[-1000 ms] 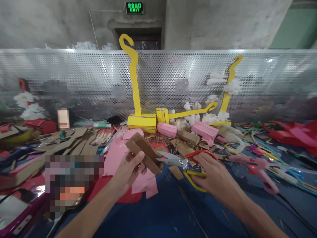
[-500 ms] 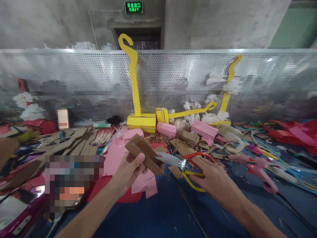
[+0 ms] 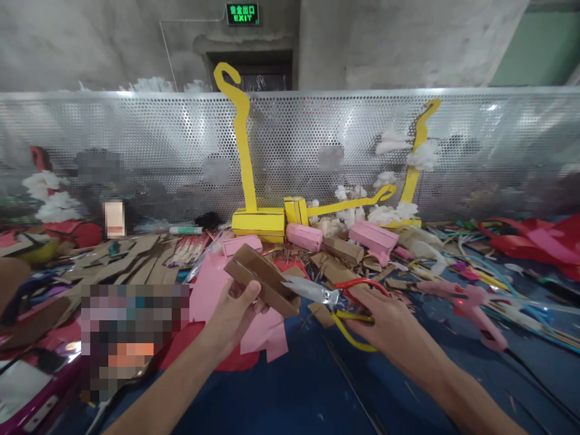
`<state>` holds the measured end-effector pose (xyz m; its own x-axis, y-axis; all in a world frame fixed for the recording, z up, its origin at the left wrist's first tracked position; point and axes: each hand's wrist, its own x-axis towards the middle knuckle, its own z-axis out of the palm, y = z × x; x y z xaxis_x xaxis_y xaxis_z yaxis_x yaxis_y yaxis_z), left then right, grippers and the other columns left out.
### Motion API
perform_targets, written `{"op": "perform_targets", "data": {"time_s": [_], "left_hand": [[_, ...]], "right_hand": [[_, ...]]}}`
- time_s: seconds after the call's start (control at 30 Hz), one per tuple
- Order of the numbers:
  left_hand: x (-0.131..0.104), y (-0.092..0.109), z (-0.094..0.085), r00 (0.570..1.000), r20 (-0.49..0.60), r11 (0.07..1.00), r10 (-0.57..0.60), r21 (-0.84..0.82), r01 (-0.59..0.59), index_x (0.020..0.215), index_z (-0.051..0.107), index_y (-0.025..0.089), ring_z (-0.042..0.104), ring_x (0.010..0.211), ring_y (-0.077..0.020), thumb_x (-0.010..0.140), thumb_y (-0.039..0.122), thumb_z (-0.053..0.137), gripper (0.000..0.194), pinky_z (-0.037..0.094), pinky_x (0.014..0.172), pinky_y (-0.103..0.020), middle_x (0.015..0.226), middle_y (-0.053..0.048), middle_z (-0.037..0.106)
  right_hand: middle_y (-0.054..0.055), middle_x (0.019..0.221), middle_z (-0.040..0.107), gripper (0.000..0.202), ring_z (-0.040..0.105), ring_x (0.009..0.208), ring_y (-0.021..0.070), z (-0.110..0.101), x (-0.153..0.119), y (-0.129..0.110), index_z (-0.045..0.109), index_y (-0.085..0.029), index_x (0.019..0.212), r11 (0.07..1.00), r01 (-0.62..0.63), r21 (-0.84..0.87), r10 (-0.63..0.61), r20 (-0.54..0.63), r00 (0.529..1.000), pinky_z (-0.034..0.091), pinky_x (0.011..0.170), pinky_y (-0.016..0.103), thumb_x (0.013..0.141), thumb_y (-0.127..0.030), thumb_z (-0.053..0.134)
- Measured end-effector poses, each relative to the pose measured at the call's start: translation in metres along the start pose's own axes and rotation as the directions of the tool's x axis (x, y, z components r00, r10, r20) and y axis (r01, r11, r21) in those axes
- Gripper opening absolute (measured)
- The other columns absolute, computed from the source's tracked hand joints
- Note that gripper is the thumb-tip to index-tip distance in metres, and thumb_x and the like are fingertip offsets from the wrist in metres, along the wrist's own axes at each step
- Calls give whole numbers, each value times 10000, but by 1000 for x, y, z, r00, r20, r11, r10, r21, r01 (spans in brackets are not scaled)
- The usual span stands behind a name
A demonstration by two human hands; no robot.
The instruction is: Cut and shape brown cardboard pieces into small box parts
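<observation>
Tilted in the middle of the view, a small brown cardboard box [image 3: 260, 281] is gripped by my left hand [image 3: 240, 311], thumb on its near side. Its upper side is open. My right hand [image 3: 378, 314] is closed round the scissors [image 3: 335, 296], which have one red and one yellow handle. The blades point left, their tips at the box's right part; whether they touch the cardboard I cannot tell. Under the box lie pink sheets [image 3: 208, 287] and a red sheet [image 3: 238, 356] on the blue table [image 3: 272, 402].
Behind stand yellow hook-topped cardboard pieces [image 3: 244, 151], pink boxes [image 3: 371, 235] and a perforated metal screen [image 3: 290, 133]. A pink glue gun [image 3: 475, 308] with a red light and cord lies right. Cardboard strips [image 3: 131, 260] and a blurred-out patch [image 3: 131, 338] are left.
My hands, the box and the scissors hold nearly the same place. The view has shifted very slightly, and the scissor blades look a little closer together.
</observation>
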<state>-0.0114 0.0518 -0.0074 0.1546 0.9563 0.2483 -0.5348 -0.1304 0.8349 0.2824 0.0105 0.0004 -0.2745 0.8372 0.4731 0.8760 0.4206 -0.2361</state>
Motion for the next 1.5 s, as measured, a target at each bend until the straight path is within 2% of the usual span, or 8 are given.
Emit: {"op": "perform_targets", "data": {"time_s": [0.1,0.3,0.53,0.7,0.97,1.17,1.4,1.5], "left_hand": [[2,1,0,998,-34,997,47,56,-45,749,613,177,464,526,-89,719,454,898,398,426,551,-239,551,57,518],[5,7,1,990,-93,991,102,93,-93,696,605,172,498,540,-86,616,435,958,447,424,548,-231,570,53,569],[4,7,1,985,-130,992,110,81,-100,754,648,168,524,562,-93,605,435,963,439,444,555,-231,621,42,616],[4,5,1,985,-138,994,103,56,-96,759,643,170,527,553,-100,612,412,961,425,446,548,-241,615,41,614],[4,4,-1,985,-151,997,83,14,-82,781,647,164,541,559,-96,619,394,963,423,463,555,-244,649,37,626],[5,2,-2,984,-163,998,64,-16,-68,820,628,168,542,566,-87,626,382,964,443,468,554,-242,695,45,632],[6,2,-2,986,-157,997,58,-32,-64,788,615,168,523,535,-74,634,399,959,441,459,535,-232,663,53,620],[6,0,-3,986,-155,997,66,-37,-73,781,617,171,519,526,-75,636,407,956,438,466,538,-234,631,60,605]], "right_hand": [[45,970,777,228,735,774,221,0,0,-1,665,-250,1055,1000,-2,-3,2,-10,1000,535,635,295,835,-194,648],[68,1106,774,337,755,927,280,-3,1,-6,638,-254,1196,997,-69,-46,69,-10,998,574,719,357,859,-251,634],[49,1001,787,267,758,871,268,2,-1,0,653,-247,1129,998,-20,-59,17,-57,998,560,685,341,864,-273,645],[40,1002,790,174,757,864,242,3,-2,3,647,-255,1056,999,11,-30,-12,-43,999,549,695,316,882,-249,638],[69,1071,776,223,756,923,280,4,-3,6,641,-233,1119,997,19,-69,-20,-14,1000,564,748,362,900,-233,678],[73,1090,768,235,757,932,286,3,-3,4,640,-225,1134,999,15,-32,-13,37,999,573,748,379,903,-208,684],[63,1106,781,264,760,976,281,0,-3,-1,644,-236,1141,1000,24,-13,-24,1,1000,575,778,365,883,-201,688],[52,1075,788,290,764,921,275,3,-2,-1,652,-243,1143,1000,6,-20,-6,-23,1000,571,752,360,860,-202,702]]}}
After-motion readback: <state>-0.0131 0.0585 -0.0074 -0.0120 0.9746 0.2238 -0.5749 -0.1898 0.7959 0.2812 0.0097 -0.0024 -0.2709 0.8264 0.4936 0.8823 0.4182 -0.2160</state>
